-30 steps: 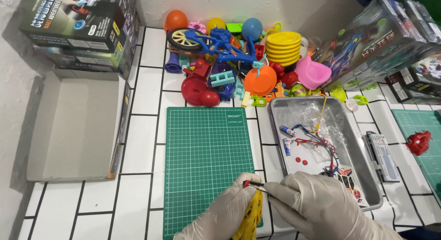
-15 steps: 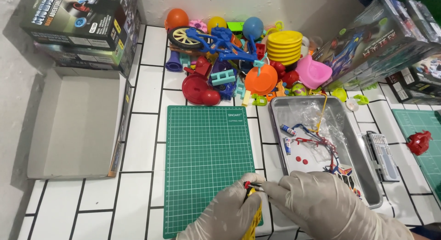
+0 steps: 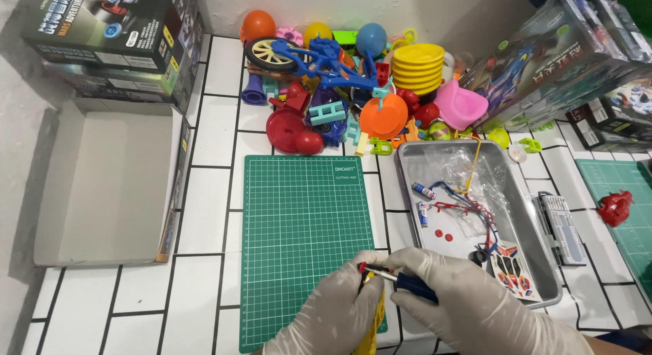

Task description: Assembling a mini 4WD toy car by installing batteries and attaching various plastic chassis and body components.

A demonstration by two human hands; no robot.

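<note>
1. A white-tiled worktop (image 3: 204, 124) with dark grout lines carries everything in view, backed by a pale wall; printed toy boxes stand stacked at both far corners, out of the working area.

2. An open, empty cardboard box (image 3: 102, 185) lies at the left edge, mouth up, well apart from the hands.

3. A green cutting mat (image 3: 305, 226) lies square in the middle of the worktop, giving a marked surface under the work; a second green mat shows at the far right with a small red part on it.

4. A heap of bright plastic toys (image 3: 353, 90), among them a blue bicycle, stacked yellow plates and a red piece, is pushed back against the wall, beyond the mat.

5. A metal tray (image 3: 407, 166) sits just right of the mat, keeping small loose parts together: wires, little batteries, red dots and a sticker sheet, with clear plastic film at its far end.

6. The left hand (image 3: 336, 314), gloved, is clamped around a small yellow toy part (image 3: 370, 328) at the mat's near edge, steadying it.

7. The right hand (image 3: 475, 307), also gloved, has its grip closed on a blue-handled screwdriver (image 3: 401, 281), the shaft lying across toward the yellow toy part, its tip meeting a red spot there.
</note>
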